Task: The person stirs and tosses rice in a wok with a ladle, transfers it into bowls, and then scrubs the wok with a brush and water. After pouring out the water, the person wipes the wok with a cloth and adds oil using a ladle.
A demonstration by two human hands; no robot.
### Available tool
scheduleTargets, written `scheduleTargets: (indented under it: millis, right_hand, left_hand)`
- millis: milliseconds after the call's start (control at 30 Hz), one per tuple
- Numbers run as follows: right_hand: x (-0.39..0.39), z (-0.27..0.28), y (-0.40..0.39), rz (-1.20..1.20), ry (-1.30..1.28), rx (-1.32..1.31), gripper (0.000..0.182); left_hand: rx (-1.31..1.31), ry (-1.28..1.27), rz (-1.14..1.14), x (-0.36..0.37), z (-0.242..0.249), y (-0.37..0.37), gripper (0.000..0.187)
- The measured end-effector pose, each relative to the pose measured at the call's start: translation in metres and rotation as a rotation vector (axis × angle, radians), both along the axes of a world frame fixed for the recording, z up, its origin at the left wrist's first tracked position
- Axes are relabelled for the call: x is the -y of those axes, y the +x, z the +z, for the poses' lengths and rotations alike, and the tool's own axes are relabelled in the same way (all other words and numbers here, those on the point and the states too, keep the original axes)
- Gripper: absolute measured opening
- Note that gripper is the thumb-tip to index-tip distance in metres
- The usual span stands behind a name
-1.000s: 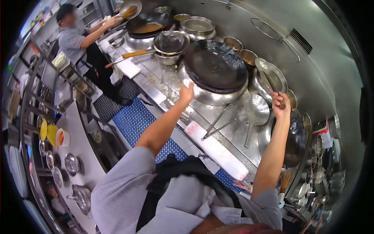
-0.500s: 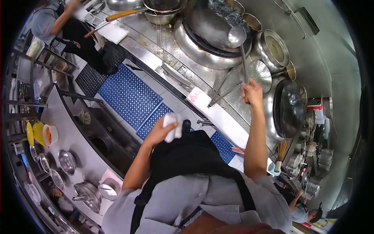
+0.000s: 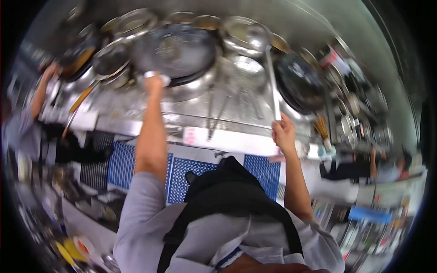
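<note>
**Cook 1:** Both hands have shifted: the left hand (image 3: 154, 81), which held a white cloth at the apron, is now up at the near rim of the big dark wok (image 3: 175, 50), and the ladle's (image 3: 259, 34) bowl has swung off the wok to the pots behind.

**Cook 2:** How far along?

**Cook 1:** Wok looks empty, no food in it; cooking seems yet to start.

**Cook 2:** Grips?

**Cook 1:** Left fingers curled on the cloth (image 3: 157, 75) at the rim; right hand (image 3: 283, 133) fisted round the ladle handle, over the worktop (image 3: 236, 140).
</note>
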State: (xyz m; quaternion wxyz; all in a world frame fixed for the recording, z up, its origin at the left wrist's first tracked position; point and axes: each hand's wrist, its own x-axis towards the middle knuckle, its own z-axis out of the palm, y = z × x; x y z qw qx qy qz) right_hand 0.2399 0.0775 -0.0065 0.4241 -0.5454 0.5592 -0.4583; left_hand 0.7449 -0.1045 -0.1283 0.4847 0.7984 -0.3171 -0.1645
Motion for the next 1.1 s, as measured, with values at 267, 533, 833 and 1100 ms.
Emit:
scheduleTargets:
  millis: [267,533,833,1100]
  right_hand:
    - [-0.006,0.002,-0.095,-0.12,0.118,0.11,0.047]
    - [0.05,-0.001,-0.185,-0.067,0.115,0.171,0.046]
    - [0.112,-0.013,-0.232,-0.044,0.152,0.252,0.049]
    - [0.231,0.016,-0.211,0.018,0.042,0.069,0.04]
  left_hand:
    - [-0.427,-0.309,-0.07,-0.048,0.003,-0.042,0.043]
    - [-0.66,0.137,-1.132,-0.168,0.021,-0.4,0.056]
    - [0.194,0.364,-1.079,-0.165,-0.032,-0.518,0.056]
    - [0.232,0.518,-1.108,-0.16,-0.031,-0.541,0.066]
